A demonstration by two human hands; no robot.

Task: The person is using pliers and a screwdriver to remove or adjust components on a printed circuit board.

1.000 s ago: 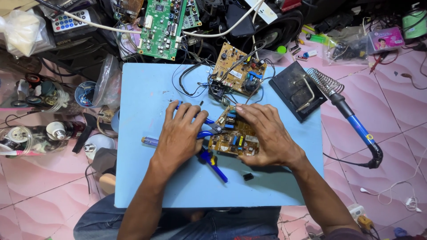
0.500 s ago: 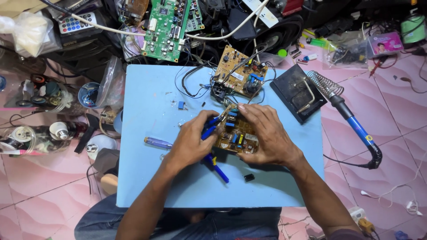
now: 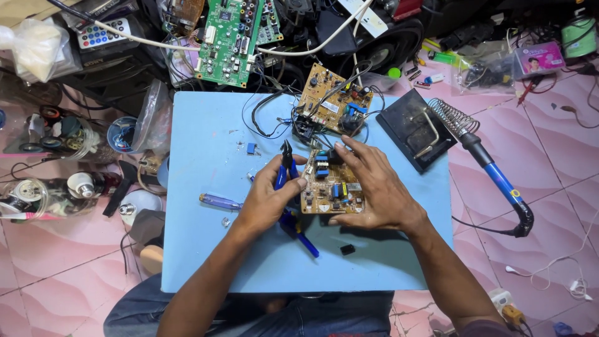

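Tan circuit board (image 3: pixel 329 187), crowded with blue and black components, lies on the light blue counter (image 3: pixel 206 249) under the right hand (image 3: pixel 374 190), which presses it flat with spread fingers. The left hand (image 3: pixel 267 203) is clenched around blue-handled cutters (image 3: pixel 287 163), tips up beside the board's edge. Trimming seems underway; next the cutter tips must meet a lead precisely.

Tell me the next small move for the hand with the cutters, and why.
Probably bring the blue-handled cutters in the left hand down to the circuit board: their tip points up beside its left edge, apart from the parts, while the right hand lies on the board.
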